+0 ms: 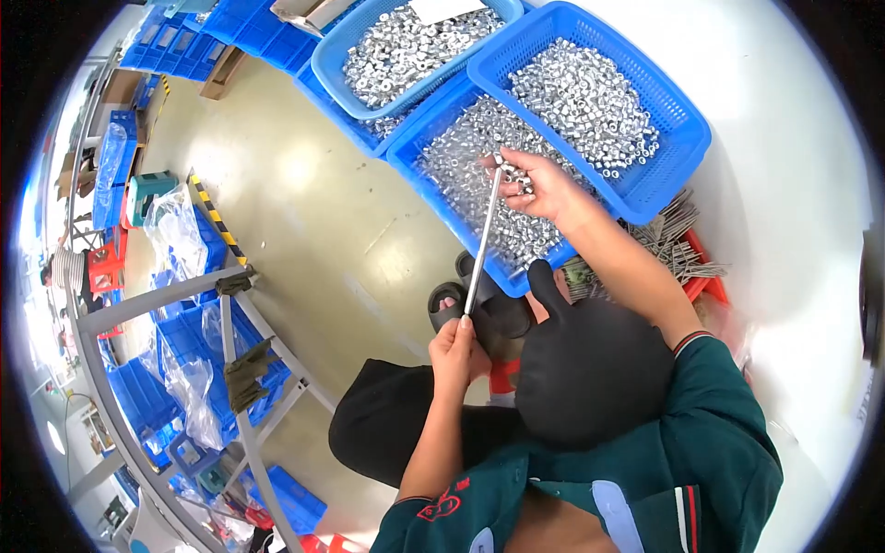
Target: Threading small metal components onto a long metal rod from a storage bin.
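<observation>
My left hand [450, 348] is closed on the lower end of a thin, straight metal rod [484, 244]. The rod slants up and to the right, over the floor and a blue crate. At its upper end, my right hand [546, 191] pinches a small silvery piece like a nut [499, 159]. Several more such metal nuts [524, 182] lie in its curled fingers. Whether the pinched piece sits around the rod tip or only touches it, I cannot tell. Under my right hand is the blue crate [412, 175] full of loose small metal nuts.
A blue basket [687, 129] of similar nuts rests on the crate's right side, with a lighter blue basket [332, 78] behind. Metal rods [668, 241] fill a red bin at right. Grey frame bars [166, 300] and stacked blue crates [138, 396] stand left. My knees [590, 369] are close below.
</observation>
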`<state>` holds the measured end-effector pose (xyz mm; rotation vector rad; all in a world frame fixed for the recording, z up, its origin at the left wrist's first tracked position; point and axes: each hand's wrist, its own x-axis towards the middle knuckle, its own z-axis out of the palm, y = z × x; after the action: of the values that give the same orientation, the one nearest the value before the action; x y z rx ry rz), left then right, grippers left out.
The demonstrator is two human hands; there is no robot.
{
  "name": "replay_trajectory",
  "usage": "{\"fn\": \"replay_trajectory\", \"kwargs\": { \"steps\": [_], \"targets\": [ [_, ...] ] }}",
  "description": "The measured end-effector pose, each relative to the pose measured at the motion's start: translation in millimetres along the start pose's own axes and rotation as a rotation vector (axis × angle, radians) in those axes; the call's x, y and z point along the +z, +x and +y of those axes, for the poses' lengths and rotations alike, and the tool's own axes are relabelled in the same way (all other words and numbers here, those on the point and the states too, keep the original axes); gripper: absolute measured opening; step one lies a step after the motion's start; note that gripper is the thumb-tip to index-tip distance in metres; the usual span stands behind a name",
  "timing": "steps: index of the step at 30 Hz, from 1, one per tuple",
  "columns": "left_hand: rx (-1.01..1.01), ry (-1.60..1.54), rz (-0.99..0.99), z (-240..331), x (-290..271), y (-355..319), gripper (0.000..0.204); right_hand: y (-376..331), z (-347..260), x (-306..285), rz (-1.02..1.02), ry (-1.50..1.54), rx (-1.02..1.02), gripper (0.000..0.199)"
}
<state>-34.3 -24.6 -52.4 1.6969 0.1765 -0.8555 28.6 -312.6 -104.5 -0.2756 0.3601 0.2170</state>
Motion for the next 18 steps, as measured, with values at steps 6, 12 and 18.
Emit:
{"fn": "replay_trajectory", "kwargs": {
  "steps": [6,12,18],
  "targets": [
    [-0.022,-0.025,0.019,5,0,6,0.032,-4,-2,8,0.006,-0.047,0.044,0.032],
    [0.013,0.038,0.047,7,-6,8,0.033,-12,-8,20,0.095,-0.525,-0.086,0.026],
    [0.080,0.078,0.083,1,-14,17,0.032,-10,9,26,0.011,-0.816,0.091,0.022]
  ]
}}
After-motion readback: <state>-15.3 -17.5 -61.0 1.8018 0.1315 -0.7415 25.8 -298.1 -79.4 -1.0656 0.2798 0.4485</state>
